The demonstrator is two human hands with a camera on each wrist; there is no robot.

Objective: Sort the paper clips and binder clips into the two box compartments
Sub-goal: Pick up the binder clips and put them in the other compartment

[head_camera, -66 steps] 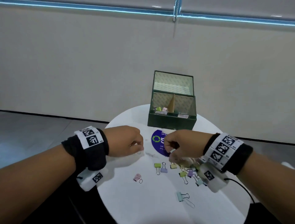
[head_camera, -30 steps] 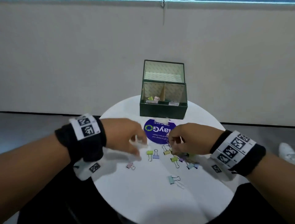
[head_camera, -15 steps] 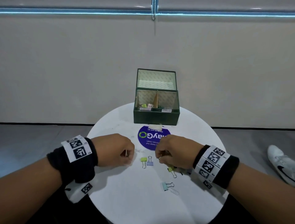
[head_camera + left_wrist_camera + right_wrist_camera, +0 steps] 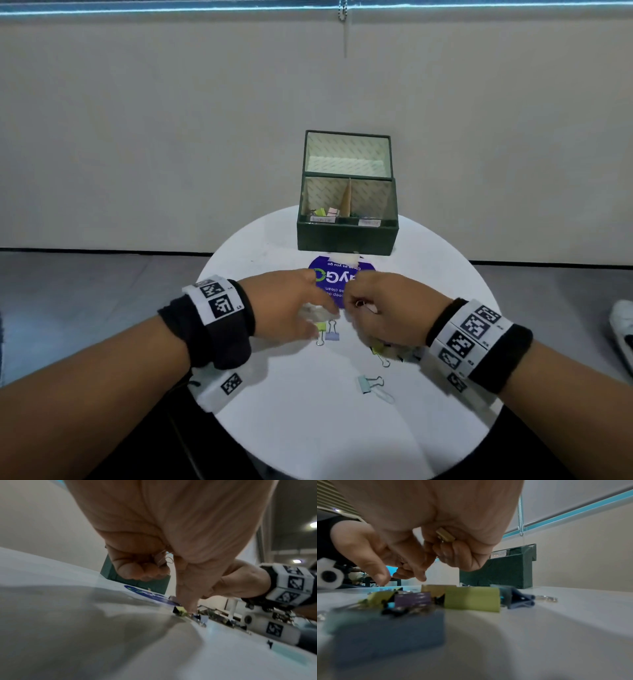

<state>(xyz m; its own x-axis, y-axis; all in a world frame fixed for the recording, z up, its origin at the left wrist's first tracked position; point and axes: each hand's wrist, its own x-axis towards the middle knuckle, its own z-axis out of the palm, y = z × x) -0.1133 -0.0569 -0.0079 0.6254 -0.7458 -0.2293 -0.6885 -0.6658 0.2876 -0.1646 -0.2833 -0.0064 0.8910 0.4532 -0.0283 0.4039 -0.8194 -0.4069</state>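
The green two-compartment box (image 4: 346, 236) stands open at the table's far side, with a few binder clips in its left compartment. My left hand (image 4: 301, 310) curls its fingers round a small pinkish clip with wire loops (image 4: 163, 559); I cannot tell its kind. One finger of that hand points down beside a yellow-green binder clip (image 4: 321, 327). My right hand (image 4: 373, 308) holds a mustard binder clip (image 4: 445, 535) in its curled fingers, above a heap of binder clips (image 4: 471, 599). A lilac binder clip (image 4: 332, 334) and a teal one (image 4: 364, 383) lie loose.
The round white table (image 4: 308, 428) carries a purple sticker (image 4: 337, 275) just in front of the box. A thin paper clip (image 4: 385, 397) lies by the teal clip. Grey floor surrounds the table, and a white shoe (image 4: 621, 329) shows at the right.
Both hands have moved toward each other and up to the sticker's edge. My left fingers now reach right, to the yellow-green clip. The pink binder clip lying left of the group earlier is gone.
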